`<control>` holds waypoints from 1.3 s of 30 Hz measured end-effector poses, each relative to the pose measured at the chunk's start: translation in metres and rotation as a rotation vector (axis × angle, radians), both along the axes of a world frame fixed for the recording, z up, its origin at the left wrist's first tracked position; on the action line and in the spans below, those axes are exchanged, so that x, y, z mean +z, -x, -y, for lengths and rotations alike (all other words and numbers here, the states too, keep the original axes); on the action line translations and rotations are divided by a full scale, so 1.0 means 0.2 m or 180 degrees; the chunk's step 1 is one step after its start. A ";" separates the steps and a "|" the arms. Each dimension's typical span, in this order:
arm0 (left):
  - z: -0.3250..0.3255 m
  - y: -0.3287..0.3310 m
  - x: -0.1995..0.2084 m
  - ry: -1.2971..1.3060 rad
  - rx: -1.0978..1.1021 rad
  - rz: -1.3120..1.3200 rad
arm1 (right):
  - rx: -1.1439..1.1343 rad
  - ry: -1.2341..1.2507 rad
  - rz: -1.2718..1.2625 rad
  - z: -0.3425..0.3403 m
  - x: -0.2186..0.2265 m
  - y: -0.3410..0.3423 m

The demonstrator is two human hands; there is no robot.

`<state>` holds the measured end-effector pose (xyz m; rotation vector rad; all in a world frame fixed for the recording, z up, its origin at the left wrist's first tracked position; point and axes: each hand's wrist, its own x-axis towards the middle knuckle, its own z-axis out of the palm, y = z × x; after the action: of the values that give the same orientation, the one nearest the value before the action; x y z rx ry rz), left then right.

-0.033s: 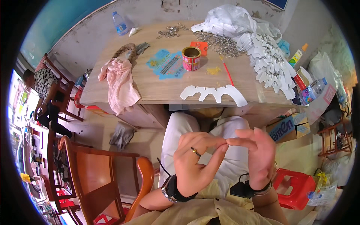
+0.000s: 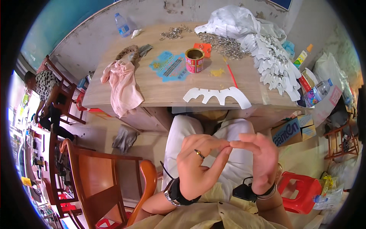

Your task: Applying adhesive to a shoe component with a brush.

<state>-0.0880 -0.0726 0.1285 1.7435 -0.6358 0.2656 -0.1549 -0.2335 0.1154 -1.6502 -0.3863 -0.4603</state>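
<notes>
My left hand (image 2: pixel 200 164), with a ring on one finger, is closed in a pinch above my lap. Its thumb and forefinger press together, and anything between them is too small to make out. Meeting these tips is one outstretched digit of my right hand (image 2: pixel 261 160), whose other fingers are bent loosely apart; its far side is hidden. Beyond the hands, a white strip with a scalloped edge (image 2: pixel 232 95) lies at the table's near edge. Behind it stand a red-labelled open tin (image 2: pixel 194 65) and a thin red stick (image 2: pixel 231 75) lying beside yellow smears.
The wooden table (image 2: pixel 167 91) also bears small metal pieces (image 2: pixel 225 44), stacked white scalloped strips (image 2: pixel 272 65), a pink cloth (image 2: pixel 122 86) and a water bottle (image 2: pixel 122 24). A wooden chair (image 2: pixel 95 175) stands left, a red stool (image 2: pixel 299 191) right. Another person (image 2: pixel 45 91) sits far left.
</notes>
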 end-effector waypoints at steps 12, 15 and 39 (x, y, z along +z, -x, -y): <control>0.03 -0.05 -0.07 -0.0259 -0.0183 -0.0425 | -0.0375 0.1762 0.0962 0.04 -0.02 -0.03; 0.05 -0.08 -0.08 -0.0210 -0.0334 -0.0559 | -0.0352 0.1611 0.0769 0.06 -0.03 -0.03; 0.10 -0.28 -0.28 -0.0468 -0.0268 -0.0552 | -0.0435 0.1618 0.0043 0.16 -0.12 -0.23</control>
<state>-0.0327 -0.0927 0.0734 1.8517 -0.6126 0.0084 -0.1095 -0.2655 0.0915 -2.1773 -0.4247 -0.5017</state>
